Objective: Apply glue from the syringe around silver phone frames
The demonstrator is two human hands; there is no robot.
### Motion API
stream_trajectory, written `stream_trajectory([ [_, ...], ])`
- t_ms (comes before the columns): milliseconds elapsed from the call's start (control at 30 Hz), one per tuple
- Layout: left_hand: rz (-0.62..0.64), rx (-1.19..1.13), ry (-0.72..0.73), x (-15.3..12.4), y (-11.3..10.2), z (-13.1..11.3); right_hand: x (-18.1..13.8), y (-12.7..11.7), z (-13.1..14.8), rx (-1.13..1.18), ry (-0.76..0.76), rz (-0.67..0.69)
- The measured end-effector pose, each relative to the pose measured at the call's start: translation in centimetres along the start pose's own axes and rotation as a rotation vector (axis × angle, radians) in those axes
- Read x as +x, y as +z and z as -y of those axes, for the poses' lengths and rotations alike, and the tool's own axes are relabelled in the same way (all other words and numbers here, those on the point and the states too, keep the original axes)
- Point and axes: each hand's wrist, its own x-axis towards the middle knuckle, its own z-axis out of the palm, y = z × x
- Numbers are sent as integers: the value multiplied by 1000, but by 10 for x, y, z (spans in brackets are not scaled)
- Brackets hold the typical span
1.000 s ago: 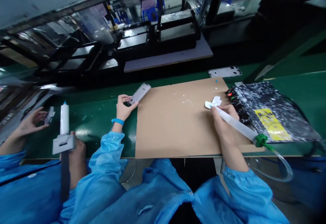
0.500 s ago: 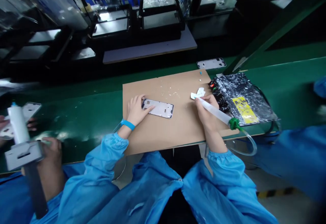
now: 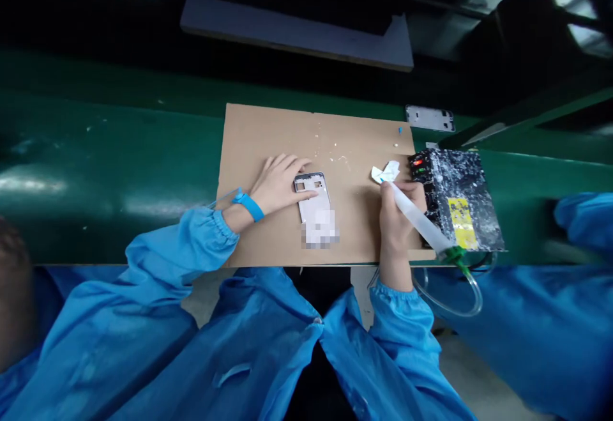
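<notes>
Left hand (image 3: 279, 184) grips the phone frame (image 3: 315, 210) at its far end, presumably to steady it flat on the cardboard (image 3: 268, 130), while right hand (image 3: 400, 213) closes round the syringe (image 3: 421, 220), tip at the tissue (image 3: 387, 172), likely to catch drips.

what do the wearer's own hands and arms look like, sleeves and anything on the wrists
The left hand and right hand show no gloves. Loose, wrinkled blue sleeves end in gathered cuffs above the wrists. A blue band circles the left wrist, with a thin cord beside it; no band shows on the right.
</notes>
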Motion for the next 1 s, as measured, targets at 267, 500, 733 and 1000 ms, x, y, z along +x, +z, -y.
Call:
stream_trajectory([
  [267,78,-157,99,-5,10,-11,-23,26,25,239,106,507],
  [500,58,-189,97,-6,12,-11,-31,48,31,295,128,618],
  [733,49,-172,98,-7,12,-12,-35,44,37,205,90,637],
  [1000,48,-180,102,-7,11,-12,-37,45,35,173,58,633],
])
